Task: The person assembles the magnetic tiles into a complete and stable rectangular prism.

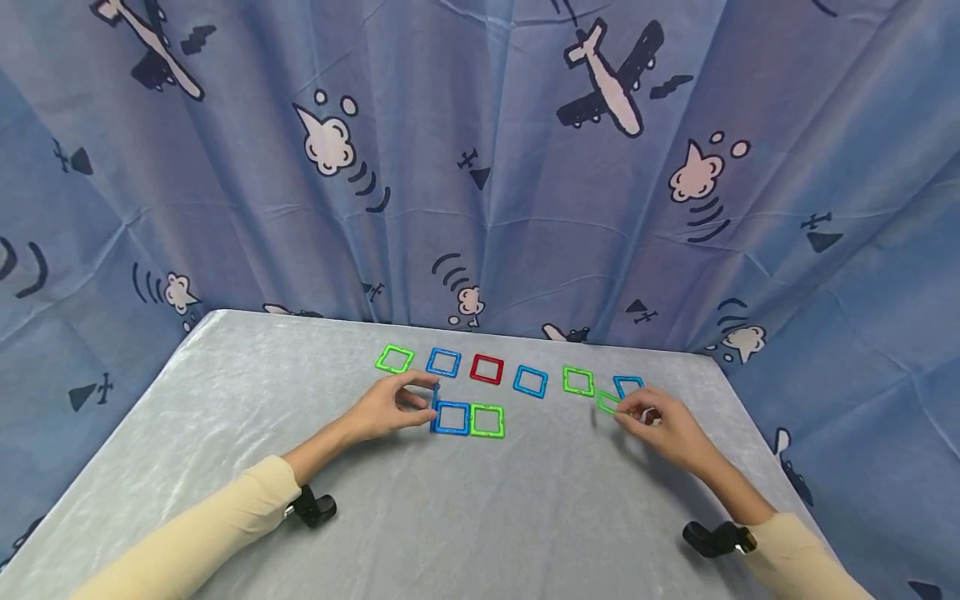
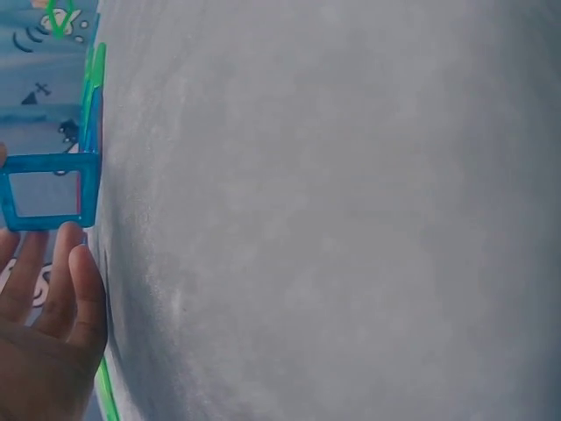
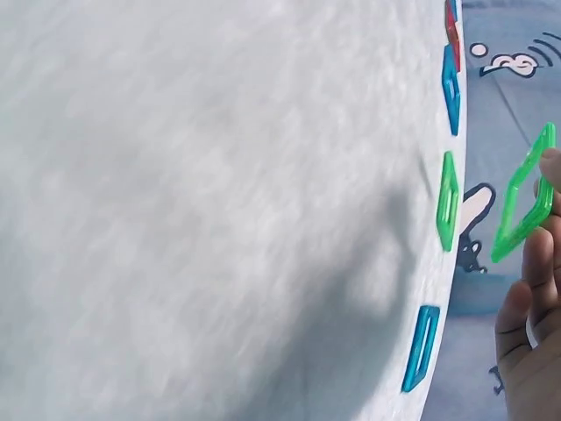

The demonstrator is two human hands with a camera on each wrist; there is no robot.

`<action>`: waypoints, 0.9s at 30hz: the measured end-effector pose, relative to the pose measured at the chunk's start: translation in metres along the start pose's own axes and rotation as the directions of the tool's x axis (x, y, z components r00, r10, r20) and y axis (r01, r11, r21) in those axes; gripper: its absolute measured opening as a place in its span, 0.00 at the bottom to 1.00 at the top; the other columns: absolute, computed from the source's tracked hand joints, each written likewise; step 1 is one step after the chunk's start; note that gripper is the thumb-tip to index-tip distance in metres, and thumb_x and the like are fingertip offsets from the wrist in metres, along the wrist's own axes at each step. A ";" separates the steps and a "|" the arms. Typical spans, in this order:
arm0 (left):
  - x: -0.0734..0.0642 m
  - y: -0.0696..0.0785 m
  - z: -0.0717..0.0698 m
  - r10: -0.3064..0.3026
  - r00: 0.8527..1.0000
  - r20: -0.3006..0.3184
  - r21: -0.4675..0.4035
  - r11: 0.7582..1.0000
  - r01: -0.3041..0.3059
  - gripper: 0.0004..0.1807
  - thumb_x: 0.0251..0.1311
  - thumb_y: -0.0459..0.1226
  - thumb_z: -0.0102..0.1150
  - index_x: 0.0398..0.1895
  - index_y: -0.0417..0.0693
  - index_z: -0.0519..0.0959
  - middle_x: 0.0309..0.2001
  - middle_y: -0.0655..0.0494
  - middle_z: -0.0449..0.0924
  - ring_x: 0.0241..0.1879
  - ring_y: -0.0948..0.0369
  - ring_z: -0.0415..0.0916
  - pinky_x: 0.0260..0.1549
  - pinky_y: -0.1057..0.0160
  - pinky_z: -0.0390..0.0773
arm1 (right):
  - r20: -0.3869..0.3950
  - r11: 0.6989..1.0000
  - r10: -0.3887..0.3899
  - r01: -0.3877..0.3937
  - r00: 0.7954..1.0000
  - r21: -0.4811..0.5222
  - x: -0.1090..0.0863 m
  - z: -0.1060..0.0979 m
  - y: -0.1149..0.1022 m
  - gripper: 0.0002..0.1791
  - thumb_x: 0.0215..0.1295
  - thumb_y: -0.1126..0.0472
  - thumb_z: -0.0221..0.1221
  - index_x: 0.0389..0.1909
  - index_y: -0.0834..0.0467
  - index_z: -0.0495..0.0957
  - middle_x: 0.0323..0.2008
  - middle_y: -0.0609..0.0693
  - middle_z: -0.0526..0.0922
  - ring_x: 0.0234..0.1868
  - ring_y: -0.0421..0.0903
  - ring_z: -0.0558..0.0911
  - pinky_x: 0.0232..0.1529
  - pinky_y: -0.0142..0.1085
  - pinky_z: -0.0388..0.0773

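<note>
My left hand [image 1: 390,408] pinches a blue square magnetic tile [image 2: 48,162] between thumb and fingers. That tile stands on edge at the left side of a flat blue tile [image 1: 452,432]. A green tile [image 1: 487,435] lies edge to edge with the flat blue one on its right. Off to the right, my right hand [image 1: 667,427] holds another green square tile [image 3: 511,206] by one side, raised and tilted above the table. In the head view its fingers cover part of that tile and overlap a blue tile [image 1: 628,377] lying behind.
Along the back of the grey-covered table [image 1: 525,517] runs a row of flat square tiles: green [image 1: 400,348], blue [image 1: 444,351], red [image 1: 489,358], blue [image 1: 532,369] and green [image 1: 578,369]. A blue airplane-print curtain [image 1: 420,167] hangs behind the table.
</note>
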State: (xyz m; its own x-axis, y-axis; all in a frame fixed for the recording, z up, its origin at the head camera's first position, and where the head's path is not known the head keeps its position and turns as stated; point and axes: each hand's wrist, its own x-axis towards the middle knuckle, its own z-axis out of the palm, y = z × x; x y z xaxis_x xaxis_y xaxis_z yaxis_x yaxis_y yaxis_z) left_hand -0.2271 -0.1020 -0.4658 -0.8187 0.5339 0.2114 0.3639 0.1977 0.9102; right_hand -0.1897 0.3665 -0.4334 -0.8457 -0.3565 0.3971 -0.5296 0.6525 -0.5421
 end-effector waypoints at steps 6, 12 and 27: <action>0.000 0.000 0.000 0.029 1.000 0.011 0.030 0.999 -0.029 0.30 0.62 0.33 0.71 0.66 0.34 0.73 0.60 0.37 0.77 0.47 0.51 0.83 0.44 0.58 0.83 | 0.003 0.998 -0.035 0.035 0.999 0.056 0.012 0.009 -0.007 0.12 0.58 0.76 0.70 0.35 0.57 0.85 0.31 0.47 0.79 0.31 0.42 0.76 0.27 0.32 0.74; 0.000 0.000 0.002 0.030 0.999 0.014 0.033 0.999 -0.030 0.29 0.63 0.34 0.71 0.65 0.35 0.74 0.61 0.37 0.76 0.48 0.51 0.83 0.45 0.56 0.82 | 0.049 0.995 -0.046 0.041 0.998 0.095 0.023 0.018 -0.016 0.07 0.62 0.72 0.69 0.35 0.56 0.86 0.32 0.44 0.79 0.31 0.42 0.76 0.29 0.33 0.75; 0.001 -0.001 0.000 0.047 0.999 0.010 0.014 0.999 -0.047 0.25 0.68 0.33 0.66 0.65 0.32 0.74 0.60 0.35 0.76 0.48 0.48 0.83 0.47 0.53 0.81 | 0.086 0.985 -0.079 0.065 0.993 0.163 0.047 0.042 -0.033 0.04 0.66 0.71 0.66 0.37 0.59 0.85 0.33 0.43 0.79 0.33 0.43 0.76 0.30 0.34 0.74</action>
State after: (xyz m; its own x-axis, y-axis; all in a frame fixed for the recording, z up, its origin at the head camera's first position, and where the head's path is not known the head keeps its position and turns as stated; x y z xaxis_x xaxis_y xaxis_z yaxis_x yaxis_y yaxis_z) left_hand -0.2278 -0.1015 -0.4665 -0.7966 0.5503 0.2501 0.4081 0.1844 0.8941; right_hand -0.2149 0.3003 -0.4279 -0.8035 -0.4635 0.3736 -0.5868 0.5104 -0.6286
